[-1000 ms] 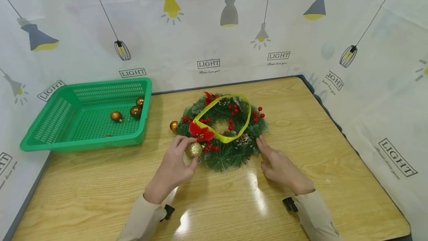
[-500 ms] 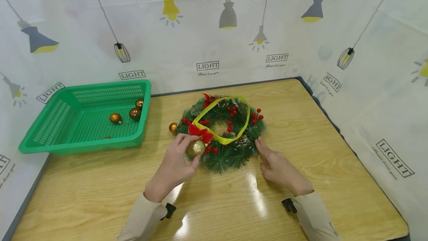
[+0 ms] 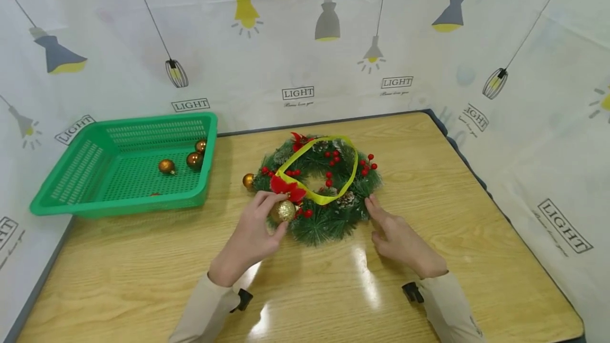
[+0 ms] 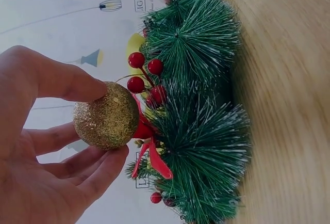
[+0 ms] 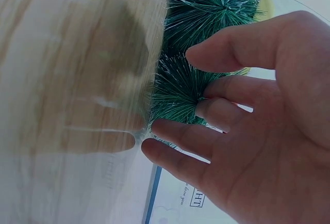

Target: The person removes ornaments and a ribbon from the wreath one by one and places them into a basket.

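The left hand [image 3: 250, 237] pinches a gold glitter ball [image 3: 284, 210] between thumb and fingers, right at the lower left edge of the green wreath [image 3: 318, 184], in the middle of the frame. The right hand [image 3: 400, 237] is loose, with its fingers touching the lower right edge of the wreath on the wooden table [image 3: 143, 279]. To do this well, I think the right hand should press the wreath so it does not slide, and the left hand should push the ball gently between the needles [image 4: 206, 146], beside the red berries [image 4: 144, 74], without squeezing hard. A green basket [image 3: 71, 200] with more balls sits at the left.
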A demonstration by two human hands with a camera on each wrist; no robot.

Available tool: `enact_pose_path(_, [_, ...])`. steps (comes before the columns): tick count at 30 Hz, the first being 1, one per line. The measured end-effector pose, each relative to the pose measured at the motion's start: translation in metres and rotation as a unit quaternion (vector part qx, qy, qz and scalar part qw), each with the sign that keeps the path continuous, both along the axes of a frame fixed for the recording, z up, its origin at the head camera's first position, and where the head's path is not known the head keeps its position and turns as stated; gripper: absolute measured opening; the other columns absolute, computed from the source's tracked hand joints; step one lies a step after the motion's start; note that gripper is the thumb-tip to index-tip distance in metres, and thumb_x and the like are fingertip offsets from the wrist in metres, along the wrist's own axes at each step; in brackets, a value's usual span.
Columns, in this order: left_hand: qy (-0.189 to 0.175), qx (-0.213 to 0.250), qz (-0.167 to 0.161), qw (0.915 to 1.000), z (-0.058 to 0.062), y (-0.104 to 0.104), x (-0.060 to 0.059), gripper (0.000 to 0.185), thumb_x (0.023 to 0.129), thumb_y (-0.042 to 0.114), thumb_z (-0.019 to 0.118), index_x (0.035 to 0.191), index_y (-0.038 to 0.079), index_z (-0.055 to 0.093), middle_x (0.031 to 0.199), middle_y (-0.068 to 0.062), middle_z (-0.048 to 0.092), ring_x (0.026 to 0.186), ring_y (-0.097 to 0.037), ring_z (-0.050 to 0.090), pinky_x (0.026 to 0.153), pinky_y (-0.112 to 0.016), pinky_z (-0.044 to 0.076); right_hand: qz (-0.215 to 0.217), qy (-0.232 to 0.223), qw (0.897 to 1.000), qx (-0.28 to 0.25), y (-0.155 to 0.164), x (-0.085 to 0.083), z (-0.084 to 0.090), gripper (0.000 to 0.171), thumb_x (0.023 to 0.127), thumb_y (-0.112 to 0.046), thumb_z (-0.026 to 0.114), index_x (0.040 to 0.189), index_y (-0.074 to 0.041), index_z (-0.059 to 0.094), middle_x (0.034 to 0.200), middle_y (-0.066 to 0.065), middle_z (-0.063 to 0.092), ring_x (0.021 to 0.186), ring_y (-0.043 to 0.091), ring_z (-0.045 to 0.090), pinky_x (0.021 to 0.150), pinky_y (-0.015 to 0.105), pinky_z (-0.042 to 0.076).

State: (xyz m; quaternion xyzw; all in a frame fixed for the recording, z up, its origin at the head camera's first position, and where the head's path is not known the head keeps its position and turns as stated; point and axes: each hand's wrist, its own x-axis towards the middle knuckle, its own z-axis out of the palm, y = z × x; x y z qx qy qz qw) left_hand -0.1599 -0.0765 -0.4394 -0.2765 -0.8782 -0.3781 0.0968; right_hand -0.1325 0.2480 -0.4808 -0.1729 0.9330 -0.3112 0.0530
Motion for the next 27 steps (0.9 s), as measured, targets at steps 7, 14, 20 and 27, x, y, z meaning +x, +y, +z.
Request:
enact_pose_path(7, [0.002, -0.009, -0.005, 0.9999, 0.002, 0.008, -0.004, 0.048, 0.084, 0.003, 0.077, 0.130, -0.002, 0.063, 0.119, -0.015, 0.059, 0.090, -0.020, 0.059, 0.075, -0.040, 0.058, -0.002, 0.000, 1.000, -0.002, 0.001, 0.000, 0.000, 0.077, 0.091, 0.008, 0.057, 0.158, 0.007, 0.019, 0.164, 0.030, 0.014, 0.041, -0.001, 0.026, 0.042, 0.021, 0.041])
enact_pose_path(14, [0.006, -0.023, -0.009, 0.9997, 0.006, 0.012, -0.011, 0.049, 0.087, 0.005, 0.075, 0.133, -0.001, 0.061, 0.122, -0.016, 0.057, 0.092, -0.022, 0.061, 0.073, -0.035, 0.058, 0.002, 0.000, 1.000, -0.004, 0.002, 0.000, 0.000, 0.075, 0.091, 0.008, 0.055, 0.157, 0.008, 0.019, 0.163, 0.031, 0.013, 0.041, -0.002, 0.026, 0.044, 0.021, 0.041])
enact_pose_path(20, [0.002, -0.039, -0.014, 0.9991, 0.011, 0.013, -0.016, 0.049, 0.088, 0.001, 0.075, 0.135, -0.001, 0.060, 0.125, -0.015, 0.057, 0.096, -0.023, 0.060, 0.076, -0.036, 0.057, 0.002, 0.000, 1.000, -0.003, 0.002, 0.000, -0.001, 0.076, 0.092, 0.007, 0.056, 0.158, 0.006, 0.019, 0.164, 0.029, 0.013, 0.041, -0.001, 0.025, 0.045, 0.022, 0.041])
enact_pose_path(27, [0.004, -0.047, -0.018, 0.9987, 0.014, 0.014, -0.022, 0.049, 0.088, -0.009, 0.071, 0.135, 0.000, 0.060, 0.127, -0.013, 0.057, 0.109, -0.027, 0.059, 0.086, -0.039, 0.057, -0.001, 0.001, 1.000, 0.001, 0.003, -0.001, -0.001, 0.077, 0.092, 0.006, 0.056, 0.159, 0.005, 0.019, 0.165, 0.028, 0.012, 0.042, -0.001, 0.025, 0.045, 0.021, 0.041])
